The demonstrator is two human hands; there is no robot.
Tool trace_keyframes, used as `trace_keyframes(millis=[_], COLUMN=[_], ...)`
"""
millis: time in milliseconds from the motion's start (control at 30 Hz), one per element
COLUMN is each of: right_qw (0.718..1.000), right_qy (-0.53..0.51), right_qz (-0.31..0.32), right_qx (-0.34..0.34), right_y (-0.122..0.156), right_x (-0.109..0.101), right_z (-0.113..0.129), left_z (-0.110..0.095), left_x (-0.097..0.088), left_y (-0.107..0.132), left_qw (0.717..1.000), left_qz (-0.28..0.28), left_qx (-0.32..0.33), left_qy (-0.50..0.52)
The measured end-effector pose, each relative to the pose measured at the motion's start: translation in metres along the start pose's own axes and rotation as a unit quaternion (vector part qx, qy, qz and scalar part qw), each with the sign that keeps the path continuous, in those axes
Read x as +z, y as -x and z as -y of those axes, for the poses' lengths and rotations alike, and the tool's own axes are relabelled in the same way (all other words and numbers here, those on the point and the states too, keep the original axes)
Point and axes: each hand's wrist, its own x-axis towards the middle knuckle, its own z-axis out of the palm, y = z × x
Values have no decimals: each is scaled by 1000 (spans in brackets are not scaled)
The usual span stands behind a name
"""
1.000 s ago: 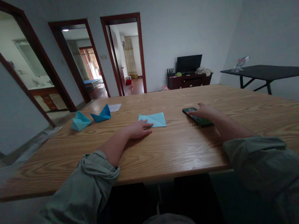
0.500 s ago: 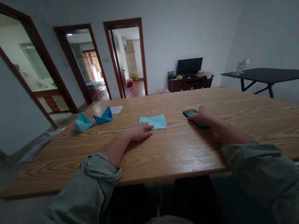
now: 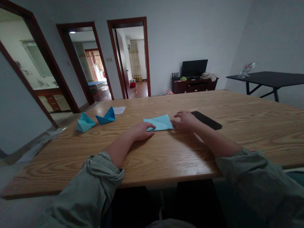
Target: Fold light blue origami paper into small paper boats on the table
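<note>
A light blue sheet of folded paper (image 3: 160, 123) lies on the wooden table (image 3: 158, 158) in front of me. My left hand (image 3: 142, 131) grips its left edge, thumb on top. Just off the paper's right edge, my right hand (image 3: 185, 119) hovers with its fingers apart and nothing in them. Beside that hand, partly behind the wrist, rests a phone (image 3: 206, 120) with a dark screen.
Two folded paper boats, one light blue (image 3: 85, 122) and one darker blue (image 3: 106, 116), stand at the table's left. A white slip of paper (image 3: 119, 110) lies behind them. A black table (image 3: 278, 77) stands beyond on the right.
My right hand has let go of the phone and moved left to the paper's right edge. The phone's lit screen has turned dark. My left hand stays at the paper.
</note>
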Motion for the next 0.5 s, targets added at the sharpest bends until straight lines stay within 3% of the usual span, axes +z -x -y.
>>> trace_keyframes(millis=[67,133,233,300,400,500], right_qw=[997,994,986,980,977,978], right_qy=[-51,-95,-163,-189,-202,-197], right_qz=[63,51,14,33,68,56], right_qx=[-10,11,43,48,12,-32], right_y=[-3,-5,-4,0,6,9], right_x=[6,10,13,13,10,10], right_z=[23,34,34,31,29,31], left_z=[2,3,7,8,9,8], left_x=[1,0,-1,-1,-3,-8], left_y=[0,0,0,0,1,2], left_qw=[1000,999,999,999,998,993], left_qz=[-17,-32,-41,-43,-59,-119], left_qx=[10,12,-7,-10,3,-6], left_qy=[1,4,6,7,10,15])
